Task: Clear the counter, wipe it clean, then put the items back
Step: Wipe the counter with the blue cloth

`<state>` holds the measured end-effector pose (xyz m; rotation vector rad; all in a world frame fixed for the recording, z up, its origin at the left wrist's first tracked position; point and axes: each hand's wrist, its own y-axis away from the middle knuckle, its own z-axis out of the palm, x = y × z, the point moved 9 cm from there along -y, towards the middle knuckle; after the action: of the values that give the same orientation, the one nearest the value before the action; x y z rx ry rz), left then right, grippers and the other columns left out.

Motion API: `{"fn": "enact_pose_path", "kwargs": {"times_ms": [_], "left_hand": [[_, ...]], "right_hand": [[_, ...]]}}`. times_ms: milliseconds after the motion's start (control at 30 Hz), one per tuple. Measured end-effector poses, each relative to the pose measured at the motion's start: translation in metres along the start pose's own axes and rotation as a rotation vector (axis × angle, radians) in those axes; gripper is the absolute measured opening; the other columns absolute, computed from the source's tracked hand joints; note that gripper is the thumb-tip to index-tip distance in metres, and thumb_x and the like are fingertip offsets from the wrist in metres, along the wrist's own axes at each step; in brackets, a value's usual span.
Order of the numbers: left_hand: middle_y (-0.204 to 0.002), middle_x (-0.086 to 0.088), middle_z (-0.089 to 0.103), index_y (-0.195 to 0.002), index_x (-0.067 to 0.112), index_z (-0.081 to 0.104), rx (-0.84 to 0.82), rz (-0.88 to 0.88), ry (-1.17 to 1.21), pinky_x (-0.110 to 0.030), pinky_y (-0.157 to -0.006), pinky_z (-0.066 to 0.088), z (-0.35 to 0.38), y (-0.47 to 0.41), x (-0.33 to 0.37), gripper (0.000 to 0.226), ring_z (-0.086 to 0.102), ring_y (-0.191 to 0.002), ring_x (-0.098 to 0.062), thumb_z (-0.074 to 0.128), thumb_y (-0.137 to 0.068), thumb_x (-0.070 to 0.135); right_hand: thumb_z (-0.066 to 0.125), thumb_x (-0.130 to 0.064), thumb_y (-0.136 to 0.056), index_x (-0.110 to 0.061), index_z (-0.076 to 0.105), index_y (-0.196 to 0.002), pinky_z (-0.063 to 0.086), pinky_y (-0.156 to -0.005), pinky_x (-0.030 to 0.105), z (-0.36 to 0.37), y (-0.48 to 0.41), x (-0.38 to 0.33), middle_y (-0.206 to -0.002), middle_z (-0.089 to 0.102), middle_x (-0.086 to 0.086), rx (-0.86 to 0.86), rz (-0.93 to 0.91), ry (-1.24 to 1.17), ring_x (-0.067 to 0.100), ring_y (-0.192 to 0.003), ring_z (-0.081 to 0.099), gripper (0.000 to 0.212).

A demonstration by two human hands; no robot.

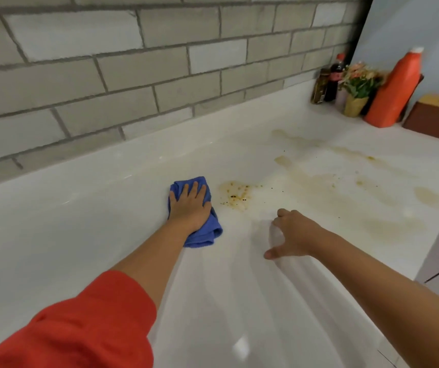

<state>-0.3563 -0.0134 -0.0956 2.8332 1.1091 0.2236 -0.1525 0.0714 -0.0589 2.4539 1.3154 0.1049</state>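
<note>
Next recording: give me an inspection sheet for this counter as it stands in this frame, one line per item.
Surface: white counter; brown stains and dark specks across its right half, left part looks clean.
Job's things: folded blue cloth just left of the nearest stain; orange bottle, dark bottles, potted flowers and brown box grouped at the far right corner.
Clutter: nothing seen beyond these.
Hands: left hand pressed flat on the cloth; right hand holds nothing, fingers loosely curled, low over the counter.
Cables: nothing seen.
Surroundings: grey brick-pattern wall behind the counter.
</note>
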Motion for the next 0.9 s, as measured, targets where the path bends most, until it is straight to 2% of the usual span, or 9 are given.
{"fn": "enact_pose_path", "kwargs": {"times_ms": [167,233,300,400,533,633,733,900], "left_hand": [[-0.159,0.004,-0.005,-0.15,0.024,0.001,0.024,0.171,-0.017,-0.046,-0.117,-0.006,0.009,0.046,0.058,0.055,-0.004,-0.146,-0.018,0.018,-0.1,0.038],[-0.158,0.007,-0.003,-0.15,0.026,0.004,0.044,0.261,0.003,-0.043,-0.118,-0.007,0.013,0.076,0.07,0.054,-0.004,-0.146,-0.014,0.021,-0.101,0.038],[-0.158,0.011,0.001,-0.149,0.029,0.006,0.043,0.307,0.03,-0.038,-0.119,-0.006,0.015,0.093,0.066,0.053,-0.003,-0.146,-0.009,0.019,-0.1,0.043],[-0.158,0.008,0.006,-0.15,0.026,0.008,0.067,0.203,0.001,-0.037,-0.118,0.0,0.008,0.07,0.037,0.073,0.003,-0.146,-0.011,-0.001,-0.084,0.055],[-0.159,0.002,0.0,-0.15,0.021,0.003,0.029,-0.003,0.017,-0.044,-0.118,-0.002,0.002,0.012,0.018,0.057,0.001,-0.146,-0.017,0.018,-0.099,0.041],[-0.159,0.001,-0.007,-0.15,0.019,-0.003,-0.004,-0.072,0.046,-0.049,-0.117,-0.003,0.001,-0.013,0.035,0.058,-0.005,-0.146,-0.02,0.017,-0.1,0.042],[-0.158,-0.001,-0.008,-0.15,0.018,-0.003,-0.008,-0.068,0.034,-0.05,-0.116,-0.005,0.001,-0.016,0.052,0.059,-0.006,-0.146,-0.021,0.016,-0.1,0.043],[-0.159,0.002,-0.004,-0.15,0.021,0.0,0.025,0.084,0.009,-0.046,-0.117,-0.004,0.011,0.032,0.092,0.056,-0.004,-0.146,-0.018,0.018,-0.1,0.041]], "right_hand": [[0.073,-0.055,-0.069,-0.006,0.047,-0.128,0.042,-0.087,0.031,-0.007,0.0,-0.007,-0.124,0.045,0.006,-0.016,0.005,0.023,0.024,-0.115,0.045,0.081],[0.072,-0.055,-0.071,-0.006,0.045,-0.129,0.042,-0.092,0.032,-0.007,0.002,-0.007,-0.128,0.044,0.008,-0.014,0.0,0.035,0.025,-0.118,0.043,0.081],[0.069,-0.057,-0.073,-0.006,0.049,-0.127,0.042,-0.088,0.032,-0.006,0.004,-0.006,-0.126,0.043,0.007,-0.008,-0.013,0.029,0.025,-0.118,0.041,0.078],[0.064,-0.059,-0.075,-0.005,0.054,-0.121,0.04,-0.076,0.03,-0.001,0.007,-0.004,-0.123,0.041,0.005,0.0,-0.033,0.002,0.023,-0.116,0.039,0.072],[0.063,-0.058,-0.078,-0.002,0.059,-0.114,0.041,-0.077,0.03,0.003,0.007,-0.001,-0.124,0.04,0.004,0.012,-0.05,-0.009,0.023,-0.116,0.038,0.066],[0.063,-0.056,-0.078,-0.003,0.056,-0.118,0.042,-0.081,0.032,0.004,0.006,0.001,-0.127,0.038,0.005,0.005,-0.058,-0.005,0.024,-0.119,0.037,0.067],[0.062,-0.056,-0.08,-0.003,0.052,-0.123,0.043,-0.086,0.033,0.005,0.005,0.002,-0.131,0.037,0.005,0.001,-0.06,0.008,0.025,-0.122,0.035,0.07],[0.06,-0.057,-0.081,-0.004,0.054,-0.121,0.041,-0.086,0.031,0.002,0.007,0.0,-0.132,0.036,0.006,0.012,-0.076,0.0,0.025,-0.123,0.034,0.067]]}}
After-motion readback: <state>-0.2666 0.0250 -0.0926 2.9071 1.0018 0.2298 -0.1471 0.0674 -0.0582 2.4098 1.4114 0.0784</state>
